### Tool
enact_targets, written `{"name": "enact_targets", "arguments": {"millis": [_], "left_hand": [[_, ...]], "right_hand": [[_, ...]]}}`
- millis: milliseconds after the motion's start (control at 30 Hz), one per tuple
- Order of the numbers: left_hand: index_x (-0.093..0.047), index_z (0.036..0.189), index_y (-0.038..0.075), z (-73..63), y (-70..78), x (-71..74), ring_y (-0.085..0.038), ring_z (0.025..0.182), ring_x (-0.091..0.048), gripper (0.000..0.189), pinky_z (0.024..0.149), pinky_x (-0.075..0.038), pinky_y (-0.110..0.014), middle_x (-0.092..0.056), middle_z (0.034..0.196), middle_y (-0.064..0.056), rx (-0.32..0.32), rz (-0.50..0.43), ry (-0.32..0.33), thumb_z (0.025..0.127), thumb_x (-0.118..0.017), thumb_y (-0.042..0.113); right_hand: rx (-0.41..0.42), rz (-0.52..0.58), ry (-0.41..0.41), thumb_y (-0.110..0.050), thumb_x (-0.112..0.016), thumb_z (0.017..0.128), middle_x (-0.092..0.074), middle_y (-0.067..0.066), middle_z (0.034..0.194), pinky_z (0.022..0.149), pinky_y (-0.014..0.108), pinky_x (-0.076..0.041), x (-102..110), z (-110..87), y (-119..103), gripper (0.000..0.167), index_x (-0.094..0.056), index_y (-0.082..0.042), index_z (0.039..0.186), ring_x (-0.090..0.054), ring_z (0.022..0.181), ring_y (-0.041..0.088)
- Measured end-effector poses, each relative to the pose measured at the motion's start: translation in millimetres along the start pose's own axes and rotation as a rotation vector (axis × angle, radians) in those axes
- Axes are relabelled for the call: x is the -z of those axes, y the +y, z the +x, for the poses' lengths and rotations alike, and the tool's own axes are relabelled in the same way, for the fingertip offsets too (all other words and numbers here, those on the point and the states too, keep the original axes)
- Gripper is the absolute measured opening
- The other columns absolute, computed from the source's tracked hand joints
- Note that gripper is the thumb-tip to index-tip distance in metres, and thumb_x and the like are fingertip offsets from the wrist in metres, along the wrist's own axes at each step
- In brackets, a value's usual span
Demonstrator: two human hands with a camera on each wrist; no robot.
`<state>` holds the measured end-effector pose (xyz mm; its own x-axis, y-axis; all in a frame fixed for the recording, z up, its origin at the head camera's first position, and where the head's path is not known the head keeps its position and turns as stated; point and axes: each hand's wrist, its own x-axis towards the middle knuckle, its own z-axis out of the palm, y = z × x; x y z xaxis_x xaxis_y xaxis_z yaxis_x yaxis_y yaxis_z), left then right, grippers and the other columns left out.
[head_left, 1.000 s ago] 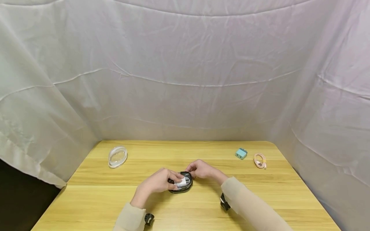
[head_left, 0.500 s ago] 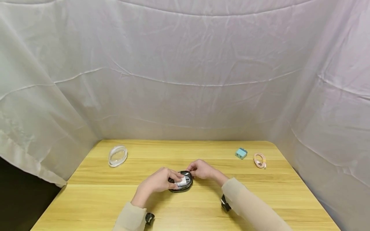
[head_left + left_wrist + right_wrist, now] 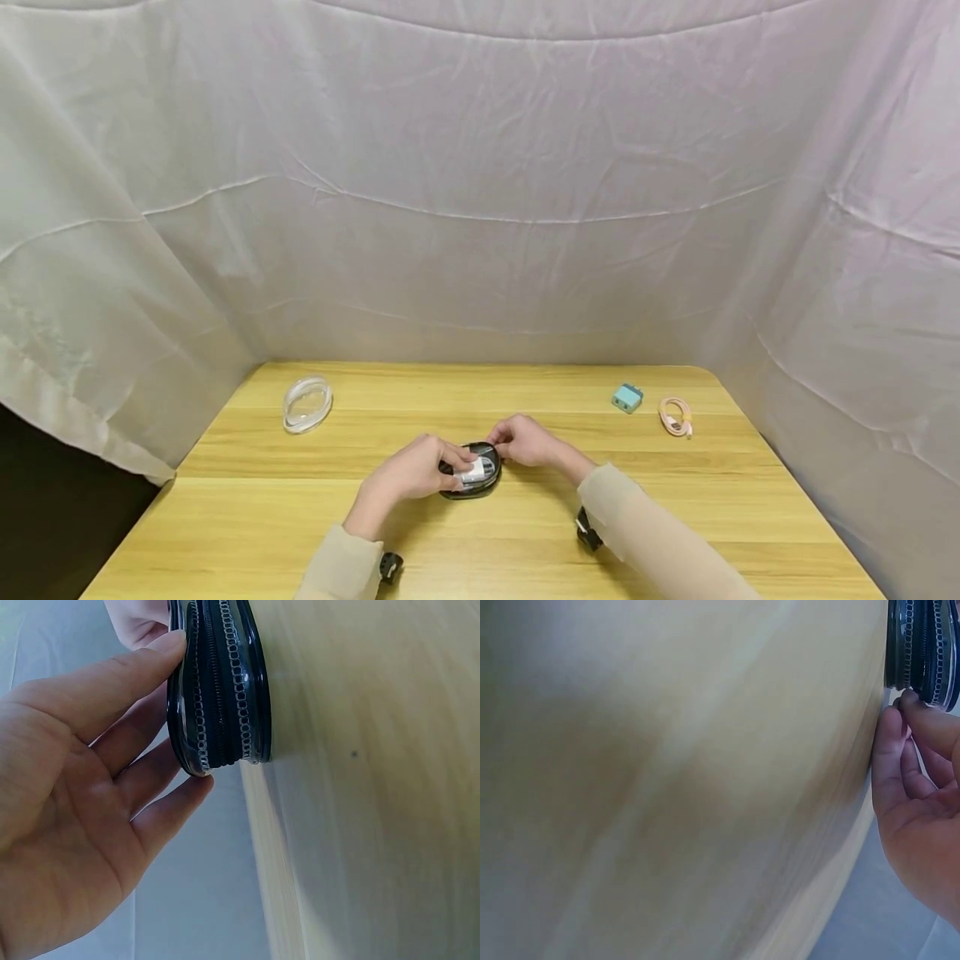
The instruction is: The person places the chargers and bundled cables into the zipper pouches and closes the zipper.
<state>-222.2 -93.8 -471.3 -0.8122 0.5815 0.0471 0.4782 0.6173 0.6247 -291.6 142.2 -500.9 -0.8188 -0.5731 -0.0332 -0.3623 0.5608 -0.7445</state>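
A small black zippered case (image 3: 471,493) with a clear top lies near the middle of the table; something white (image 3: 474,472) shows through the top. My left hand (image 3: 408,475) grips its left side, thumb and fingertips on the rim, as the left wrist view also shows. A dark zipper (image 3: 214,682) runs along the case's edge, its teeth meeting where visible. At the far right end of the case, my right hand (image 3: 525,440) pinches a tiny dark piece, seemingly the zipper pull (image 3: 898,703), between thumb and forefinger.
A clear coiled cable or tube (image 3: 307,405) lies at the back left of the wooden table (image 3: 375,542). At the back right are a teal charger plug (image 3: 627,397) and a coiled pink cable (image 3: 676,417). Pale curtains (image 3: 480,275) hang behind and at both sides.
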Motion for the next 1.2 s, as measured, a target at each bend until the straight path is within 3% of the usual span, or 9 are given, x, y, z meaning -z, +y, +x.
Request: {"name": "enact_targets", "arguments": {"millis": [1200], "left_hand": [[-0.079,0.114,0.004,0.0,-0.6,0.7,-0.033,0.124,-0.066,0.029,0.109,-0.050,-0.050,-0.075,0.125,-0.005,-0.019,0.003,0.009,0.085,-0.083,0.005]], "right_hand": [[-0.014,0.038,0.002,0.003,-0.072,0.092,-0.072,0.001,0.083,0.062,0.024,-0.056,4,-12.8,8,0.006,-0.075,-0.002,0.094,-0.063,0.071,0.011]]}}
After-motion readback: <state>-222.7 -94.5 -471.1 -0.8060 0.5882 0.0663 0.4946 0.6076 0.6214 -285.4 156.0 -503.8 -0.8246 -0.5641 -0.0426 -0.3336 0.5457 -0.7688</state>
